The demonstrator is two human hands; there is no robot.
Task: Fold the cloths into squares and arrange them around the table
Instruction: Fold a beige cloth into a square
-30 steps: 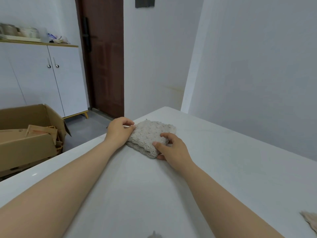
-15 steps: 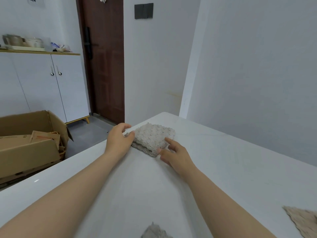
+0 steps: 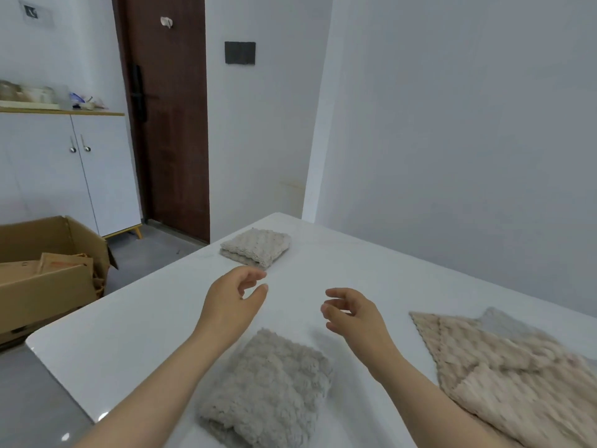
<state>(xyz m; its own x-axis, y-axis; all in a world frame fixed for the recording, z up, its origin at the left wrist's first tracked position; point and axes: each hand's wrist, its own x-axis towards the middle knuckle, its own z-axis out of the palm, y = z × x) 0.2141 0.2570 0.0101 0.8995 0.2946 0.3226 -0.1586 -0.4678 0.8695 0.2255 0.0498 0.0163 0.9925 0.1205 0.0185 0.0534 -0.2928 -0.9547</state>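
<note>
A folded grey cloth [image 3: 268, 389] lies nearest on the table [image 3: 145, 318], between the forearms; to its right a beige cloth [image 3: 517, 376] lies unfolded and rumpled, somewhat blurred. Beyond them the left hand [image 3: 231, 305] and right hand [image 3: 353, 315] hover apart above the tabletop, fingers loosely curled, each holding nothing; farther on, a folded pale cloth [image 3: 256, 247] sits near the far corner; a box [image 3: 48, 273] and door [image 3: 171, 124] stand behind.

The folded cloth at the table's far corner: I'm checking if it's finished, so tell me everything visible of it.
The folded cloth is pale beige-grey with a bumpy, knit-like texture. It is folded into a roughly square pad, its stacked layers showing along the near-left edge. It lies flat on the white table near the far corner. Neither the left hand nor the right hand touches it; both hover nearer, empty.
</note>
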